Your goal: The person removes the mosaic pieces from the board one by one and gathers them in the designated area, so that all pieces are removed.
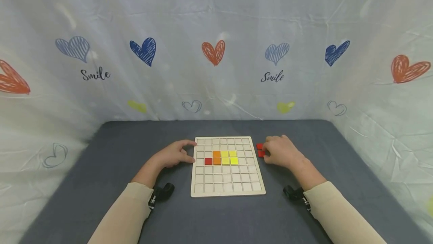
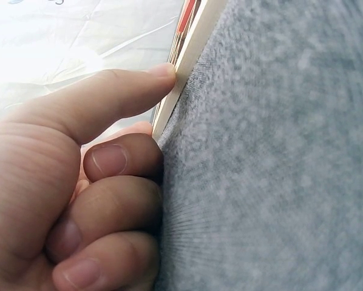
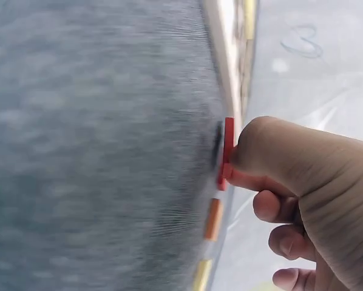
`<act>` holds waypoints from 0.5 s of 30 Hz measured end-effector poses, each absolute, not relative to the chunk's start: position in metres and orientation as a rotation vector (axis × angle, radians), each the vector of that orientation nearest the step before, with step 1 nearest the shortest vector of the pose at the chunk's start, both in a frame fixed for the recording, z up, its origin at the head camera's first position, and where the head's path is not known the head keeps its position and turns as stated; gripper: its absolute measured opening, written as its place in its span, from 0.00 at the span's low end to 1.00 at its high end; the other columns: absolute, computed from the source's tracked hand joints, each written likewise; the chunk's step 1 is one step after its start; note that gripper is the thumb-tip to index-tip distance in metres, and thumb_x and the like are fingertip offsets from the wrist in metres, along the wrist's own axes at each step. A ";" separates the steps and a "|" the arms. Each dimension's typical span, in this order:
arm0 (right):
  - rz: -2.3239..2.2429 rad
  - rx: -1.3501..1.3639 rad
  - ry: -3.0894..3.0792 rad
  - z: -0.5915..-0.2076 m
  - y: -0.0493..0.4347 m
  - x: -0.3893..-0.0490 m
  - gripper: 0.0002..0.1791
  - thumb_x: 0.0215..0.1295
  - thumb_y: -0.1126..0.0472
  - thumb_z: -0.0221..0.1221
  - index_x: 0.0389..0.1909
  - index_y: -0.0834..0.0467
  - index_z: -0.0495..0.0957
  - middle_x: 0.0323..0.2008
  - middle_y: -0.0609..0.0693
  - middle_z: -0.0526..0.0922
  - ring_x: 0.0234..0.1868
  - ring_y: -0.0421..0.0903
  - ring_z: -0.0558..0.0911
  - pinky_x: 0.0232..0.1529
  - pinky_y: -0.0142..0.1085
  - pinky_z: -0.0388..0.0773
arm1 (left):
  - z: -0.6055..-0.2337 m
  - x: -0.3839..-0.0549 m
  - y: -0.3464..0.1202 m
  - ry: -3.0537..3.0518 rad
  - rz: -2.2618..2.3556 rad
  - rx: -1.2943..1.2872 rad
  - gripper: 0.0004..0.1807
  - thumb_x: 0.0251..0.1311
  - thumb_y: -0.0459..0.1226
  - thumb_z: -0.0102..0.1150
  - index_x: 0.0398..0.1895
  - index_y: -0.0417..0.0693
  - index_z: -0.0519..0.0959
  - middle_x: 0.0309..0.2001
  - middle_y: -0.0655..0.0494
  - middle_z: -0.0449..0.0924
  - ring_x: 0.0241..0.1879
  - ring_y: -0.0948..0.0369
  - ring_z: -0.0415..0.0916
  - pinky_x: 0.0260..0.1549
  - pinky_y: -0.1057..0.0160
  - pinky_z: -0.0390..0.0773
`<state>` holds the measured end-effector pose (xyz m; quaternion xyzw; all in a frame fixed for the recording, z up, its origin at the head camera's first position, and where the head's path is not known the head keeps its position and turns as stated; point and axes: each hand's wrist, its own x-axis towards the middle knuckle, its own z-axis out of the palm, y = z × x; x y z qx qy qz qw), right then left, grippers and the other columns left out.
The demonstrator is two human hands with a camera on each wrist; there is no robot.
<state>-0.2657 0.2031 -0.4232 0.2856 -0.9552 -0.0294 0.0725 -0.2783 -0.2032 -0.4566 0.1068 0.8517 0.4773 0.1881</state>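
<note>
A pale wooden grid board [image 1: 218, 188] lies on the dark cloth between both hands. On its squares sit one red tile [image 1: 208, 161], two orange tiles [image 1: 217, 154] and a block of yellow tiles [image 1: 233, 160]. My left hand [image 1: 174, 153] touches the board's left edge with thumb and index fingertip; its other fingers curl under, as the left wrist view shows. Beyond the right edge, my right hand [image 1: 281, 151] pinches a red tile [image 3: 228, 136] between thumb and index finger, low over the cloth. Two red squares [image 1: 261, 153] show beside these fingertips in the head view.
An orange tile [image 3: 213, 219] and a yellow tile [image 3: 201, 276] lie near the right hand in its wrist view. Dark cloth [image 1: 216, 221] covers the table. A white curtain [image 1: 236, 22] with printed hearts hangs behind it and at the sides.
</note>
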 end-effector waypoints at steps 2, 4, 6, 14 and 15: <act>-0.111 0.865 -2.878 -0.426 0.205 -0.266 0.04 0.54 0.58 0.71 0.30 0.53 0.87 0.26 0.44 0.72 0.25 0.43 0.69 0.31 0.43 0.64 | -0.458 -0.279 -0.203 2.407 1.340 0.303 0.37 0.57 0.33 0.74 0.72 0.48 0.72 0.14 0.59 0.62 0.10 0.64 0.51 0.12 0.64 0.57; -0.125 0.866 -2.878 -0.428 0.206 -0.266 0.05 0.55 0.57 0.71 0.31 0.53 0.87 0.27 0.43 0.71 0.25 0.42 0.69 0.31 0.43 0.64 | -0.458 -0.280 -0.203 2.410 1.343 0.305 0.37 0.57 0.34 0.73 0.72 0.48 0.72 0.14 0.59 0.62 0.10 0.64 0.51 0.12 0.64 0.57; -0.130 0.866 -2.866 -0.430 0.207 -0.266 0.05 0.56 0.57 0.71 0.31 0.53 0.87 0.26 0.43 0.70 0.24 0.42 0.68 0.31 0.42 0.63 | -0.458 -0.280 -0.203 2.418 1.336 0.304 0.36 0.58 0.34 0.73 0.72 0.49 0.72 0.14 0.59 0.63 0.10 0.64 0.51 0.12 0.64 0.57; 0.109 0.879 -2.888 -0.421 0.211 -0.264 0.08 0.59 0.61 0.70 0.39 0.56 0.89 0.29 0.44 0.74 0.25 0.40 0.69 0.30 0.39 0.68 | -0.456 -0.279 -0.202 2.437 1.309 0.273 0.37 0.58 0.35 0.74 0.72 0.50 0.72 0.14 0.59 0.63 0.10 0.64 0.51 0.13 0.64 0.57; 0.163 0.867 -2.892 -0.419 0.211 -0.263 0.09 0.59 0.62 0.70 0.40 0.57 0.90 0.30 0.45 0.75 0.25 0.40 0.70 0.30 0.38 0.69 | -0.457 -0.278 -0.202 2.439 1.307 0.278 0.37 0.58 0.35 0.73 0.72 0.49 0.72 0.14 0.59 0.63 0.10 0.64 0.51 0.13 0.64 0.58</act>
